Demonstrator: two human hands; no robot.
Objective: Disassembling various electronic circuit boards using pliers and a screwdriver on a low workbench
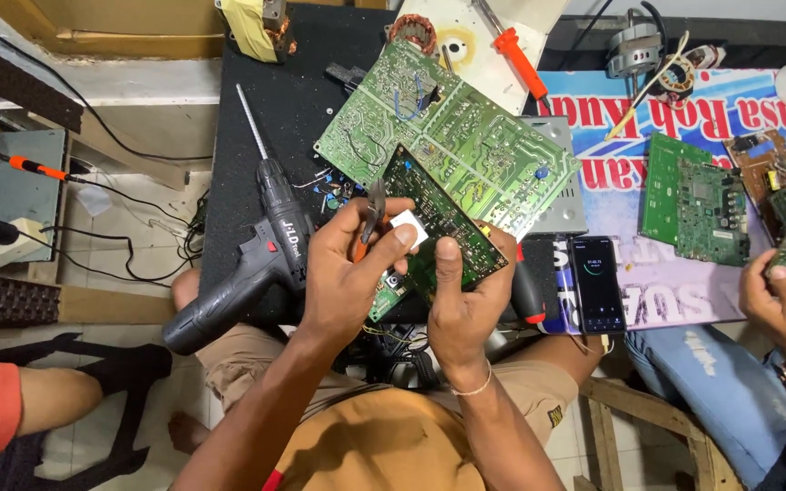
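Note:
My right hand (466, 295) grips a dark green circuit board (443, 223), thumb pressed on its face, holding it tilted above my lap. My left hand (347, 273) holds small pliers (375, 207) with orange handles, jaws pointing up near the board's left edge, and its fingers touch a small white block (408, 227) on the board. A small green board piece (387, 295) shows below my left hand.
A larger light green circuit board (448, 136) lies on the black mat (293, 100). A black cordless drill (247, 264) lies at left. A phone (596, 284) sits on a colourful banner with more boards (693, 200). Another person's hand (780, 300) holds a board at right. An orange-handled screwdriver (520, 59) lies at the top.

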